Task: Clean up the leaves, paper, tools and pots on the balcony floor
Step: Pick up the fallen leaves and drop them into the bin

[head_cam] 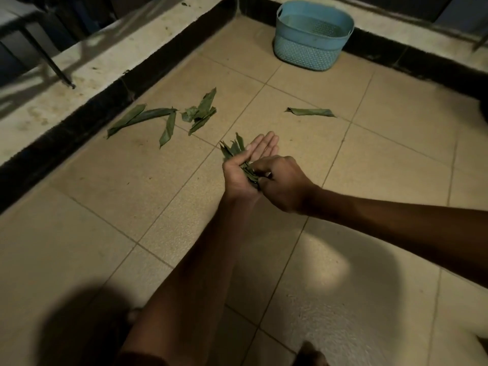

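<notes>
A bunch of green leaves (233,149) lies in the upturned palm of my left hand (237,178). The thumb holds the bunch down while the fingers stretch out straight. My right hand (284,180) reaches in from the right, its curled fingers pinching the lower end of the same bunch. On the tiled floor beyond lie more leaves: long ones (142,116) near the left kerb, a small heap (202,109) beside them, and a single leaf (310,111) to the right. No paper, tools or pots show.
A light blue plastic basket (313,35) stands in the far corner of the beige tiled floor (369,154). A black-edged kerb (79,128) runs along the left and back sides, with railing bars above. My feet show at the bottom edge.
</notes>
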